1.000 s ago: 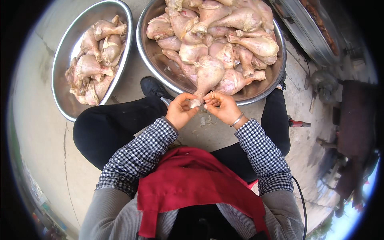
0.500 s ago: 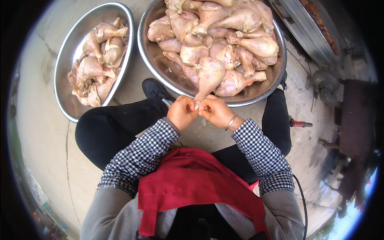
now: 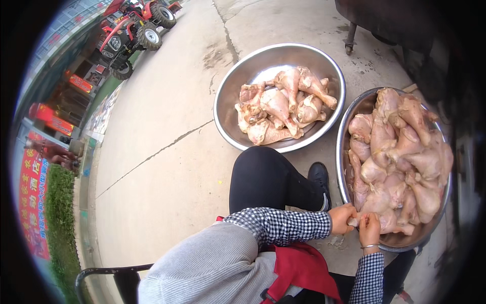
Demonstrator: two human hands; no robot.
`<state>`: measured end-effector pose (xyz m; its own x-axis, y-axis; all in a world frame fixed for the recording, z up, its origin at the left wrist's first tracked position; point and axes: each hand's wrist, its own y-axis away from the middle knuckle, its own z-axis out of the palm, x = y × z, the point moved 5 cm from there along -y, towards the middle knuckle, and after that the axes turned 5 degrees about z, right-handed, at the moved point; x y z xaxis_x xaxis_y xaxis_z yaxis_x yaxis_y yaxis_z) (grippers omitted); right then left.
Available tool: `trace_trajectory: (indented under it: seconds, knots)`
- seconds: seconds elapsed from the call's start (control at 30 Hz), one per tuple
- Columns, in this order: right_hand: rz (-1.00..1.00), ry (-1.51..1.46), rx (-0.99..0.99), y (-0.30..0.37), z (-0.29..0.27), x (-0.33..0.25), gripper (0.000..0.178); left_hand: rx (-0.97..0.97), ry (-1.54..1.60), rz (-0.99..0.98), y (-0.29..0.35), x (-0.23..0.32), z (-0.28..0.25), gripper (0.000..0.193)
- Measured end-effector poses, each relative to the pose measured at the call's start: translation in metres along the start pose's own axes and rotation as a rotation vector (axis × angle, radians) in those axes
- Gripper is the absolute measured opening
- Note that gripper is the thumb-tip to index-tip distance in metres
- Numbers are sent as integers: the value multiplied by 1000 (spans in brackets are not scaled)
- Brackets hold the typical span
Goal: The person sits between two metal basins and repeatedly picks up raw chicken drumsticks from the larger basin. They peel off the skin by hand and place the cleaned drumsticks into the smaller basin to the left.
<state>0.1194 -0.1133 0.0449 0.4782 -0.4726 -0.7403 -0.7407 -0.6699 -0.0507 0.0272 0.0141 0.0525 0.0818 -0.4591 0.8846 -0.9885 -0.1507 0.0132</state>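
Note:
My left hand (image 3: pixel 342 219) and my right hand (image 3: pixel 370 231) meet at the near rim of a large steel basin (image 3: pixel 342 175). Between them they pinch the thin bone end of a raw chicken drumstick (image 3: pixel 375 203); its thick part points into the basin. My fingers hide some of the bone end. Several more raw drumsticks (image 3: pixel 387 131) are heaped in this basin. To its left on the ground stands a second steel basin (image 3: pixel 225 126), holding a smaller pile of drumsticks (image 3: pixel 276 104).
My black-trousered knee (image 3: pixel 258 175) and shoe (image 3: pixel 318 180) are close to both basins. A cracked concrete floor (image 3: pixel 167 121) spreads leftward. A red tractor (image 3: pixel 129 38) stands far left, above a red banner (image 3: pixel 33 202) and a hedge (image 3: pixel 61 213). Dark wheeled equipment (image 3: pixel 374 15) is at the top right.
The view has swung to the left, so basins and hands appear farther right, and the tractor and banner have come in. Both hands still pinch the drumstick's end at the rim.

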Motion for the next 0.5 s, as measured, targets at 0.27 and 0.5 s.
trace_trajectory:
  seconds: [0.27, 0.5]
  knots:
    - [268, -138, -653, 49, -4, 47, 15, -97, 300, -229, -14, -40, 25, 32]
    - [138, 130, -623, 38, -5, 6, 31, 31, 171, -71, -5, -25, 16, 30]
